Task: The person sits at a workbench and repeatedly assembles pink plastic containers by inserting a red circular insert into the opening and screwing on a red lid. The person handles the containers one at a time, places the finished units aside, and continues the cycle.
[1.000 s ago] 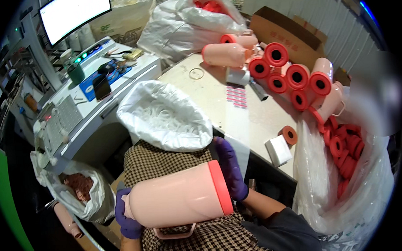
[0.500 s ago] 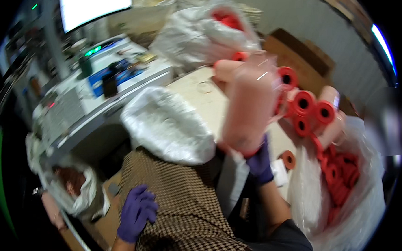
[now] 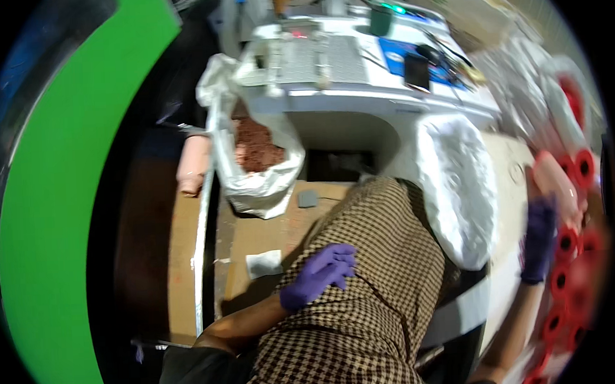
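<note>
My left hand [image 3: 319, 276], in a purple glove, rests on the brown checked cloth [image 3: 386, 257] over my lap. Its fingers are loosely stretched and nothing is in them. On the right, my right hand [image 3: 540, 239], gloved alike, is raised at the pile and smeared by motion. Beside its fingers lies a pale pink cylinder [image 3: 555, 184]; whether they touch it I cannot tell. Several red-rimmed rolls with dark centre holes, such as this roll [image 3: 566, 243], crowd past that hand. Between my hands stands an open white bag [image 3: 456, 192] with a pale, shiny inside.
Ahead is a white desk [image 3: 296, 100] with a keyboard [image 3: 343, 59], a phone [image 3: 416, 72] and a green container [image 3: 381, 20]. A white sack [image 3: 266, 194] of brown-red material stands on the left, near another pink cylinder [image 3: 192, 163]. A green panel [image 3: 55, 223] fills the far left.
The view has swung left. The large pink cylinder that my right hand held up is no longer seen in it; that hand is now at the pile. My left hand stays on the cloth.
</note>
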`<state>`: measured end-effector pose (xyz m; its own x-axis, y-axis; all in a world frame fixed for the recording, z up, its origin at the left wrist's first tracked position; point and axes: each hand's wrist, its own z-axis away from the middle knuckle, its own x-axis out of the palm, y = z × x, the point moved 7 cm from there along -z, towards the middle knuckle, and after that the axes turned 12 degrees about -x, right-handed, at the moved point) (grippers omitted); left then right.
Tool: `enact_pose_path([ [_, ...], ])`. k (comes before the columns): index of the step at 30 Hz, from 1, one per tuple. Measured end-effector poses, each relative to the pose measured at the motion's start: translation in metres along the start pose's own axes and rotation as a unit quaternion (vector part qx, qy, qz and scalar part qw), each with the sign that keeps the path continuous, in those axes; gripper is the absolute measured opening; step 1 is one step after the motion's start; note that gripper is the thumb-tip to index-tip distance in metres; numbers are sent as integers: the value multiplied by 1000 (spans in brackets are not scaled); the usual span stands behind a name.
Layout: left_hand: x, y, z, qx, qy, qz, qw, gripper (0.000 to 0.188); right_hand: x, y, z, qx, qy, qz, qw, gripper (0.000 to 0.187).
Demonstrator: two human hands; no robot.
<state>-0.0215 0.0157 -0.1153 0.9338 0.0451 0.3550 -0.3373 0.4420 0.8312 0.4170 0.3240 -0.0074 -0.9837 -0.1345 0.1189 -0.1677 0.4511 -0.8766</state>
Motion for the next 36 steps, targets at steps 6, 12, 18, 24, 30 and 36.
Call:
enact_pose_path([
  [6, 6, 9, -4, 174, 89, -339, 920, 18, 111, -46, 177, 187, -136, 65, 971, 32],
  [12, -5, -7, -35, 13, 114, -103, 988, 41, 3, -138, 314, 368, 10, 158, 916, 25],
  [18, 28, 12, -77, -13, 11, -216, 976, 40, -18, -157, 500, 555, 51, 416, 719, 40],
  [24, 53, -4, -106, 47, -42, -328, 942, 23, -8, -78, 533, 414, 44, 730, 541, 53],
  [30, 62, 8, -73, 259, -99, -460, 843, 21, -44, -66, 531, 231, -107, 789, 558, 17],
  [36, 52, 39, -69, 306, -103, -438, 839, 22, -89, -158, 523, 268, 117, 639, 712, 32],
])
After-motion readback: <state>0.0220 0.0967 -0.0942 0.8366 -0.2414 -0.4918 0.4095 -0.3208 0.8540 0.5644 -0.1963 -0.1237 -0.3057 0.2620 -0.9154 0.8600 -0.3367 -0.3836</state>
